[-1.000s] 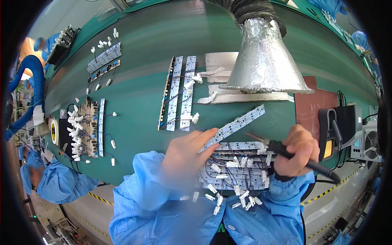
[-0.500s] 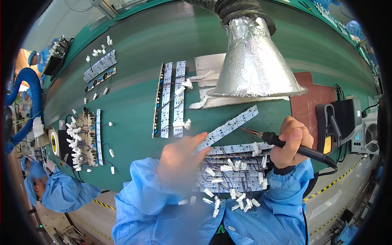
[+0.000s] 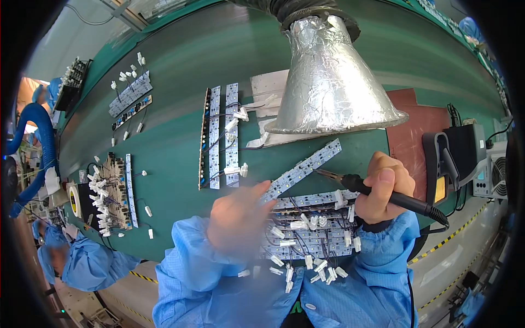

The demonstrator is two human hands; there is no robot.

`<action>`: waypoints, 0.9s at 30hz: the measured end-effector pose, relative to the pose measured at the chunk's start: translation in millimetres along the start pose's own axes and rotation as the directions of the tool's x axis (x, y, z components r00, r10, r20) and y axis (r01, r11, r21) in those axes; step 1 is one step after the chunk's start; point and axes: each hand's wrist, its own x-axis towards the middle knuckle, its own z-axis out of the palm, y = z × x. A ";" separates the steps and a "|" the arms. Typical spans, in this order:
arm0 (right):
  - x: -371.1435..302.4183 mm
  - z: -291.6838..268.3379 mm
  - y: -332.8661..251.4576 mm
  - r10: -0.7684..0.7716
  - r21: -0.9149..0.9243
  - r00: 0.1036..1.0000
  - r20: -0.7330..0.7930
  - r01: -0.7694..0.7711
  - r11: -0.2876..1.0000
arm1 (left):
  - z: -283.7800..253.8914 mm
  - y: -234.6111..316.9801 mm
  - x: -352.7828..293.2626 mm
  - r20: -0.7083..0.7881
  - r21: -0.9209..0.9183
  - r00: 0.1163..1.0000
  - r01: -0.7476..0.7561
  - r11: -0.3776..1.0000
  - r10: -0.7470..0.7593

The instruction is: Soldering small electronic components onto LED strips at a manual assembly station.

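My left hand (image 3: 235, 218), partly blurred, pinches the lower left end of a narrow white LED circuit board strip (image 3: 306, 168). The strip slants up to the right, raised at an angle over a stack of similar boards (image 3: 309, 251). In my right hand (image 3: 385, 188) is a soldering iron (image 3: 409, 202), fingers wrapped round its black handle. Its tip points left, at or just beside the strip's lower edge; contact cannot be made out. White plug connectors (image 3: 314, 221) on dark wires lie over the stacked boards in front of me.
A foil-covered fume hood (image 3: 336, 82) hangs above the green bench (image 3: 169, 136). A soldering iron stand (image 3: 436, 169) is at the right. More board strips (image 3: 215, 136) lie left of centre, and a wired board group (image 3: 114, 191) farther left. A person in blue (image 3: 87, 262) sits at the left.
The iron's tip has come slightly closer to the held strip. The whole view has shifted a little. Both hands keep their grips.
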 end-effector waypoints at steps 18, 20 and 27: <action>1.0 4.2 0.7 0.018 -0.007 0.997 -0.079 -0.018 1.000 | -4.9 3.4 2.3 0.013 0.017 1.000 0.003 1.000 -0.003; 3.6 -3.1 3.0 0.067 -0.044 0.975 -0.212 -0.078 0.996 | -4.9 2.3 1.9 0.012 0.025 1.000 0.000 1.000 -0.001; 9.9 -23.5 18.6 0.205 -0.102 0.898 -0.389 -0.264 0.959 | -5.6 7.8 1.6 0.038 0.041 0.993 0.107 0.993 -0.108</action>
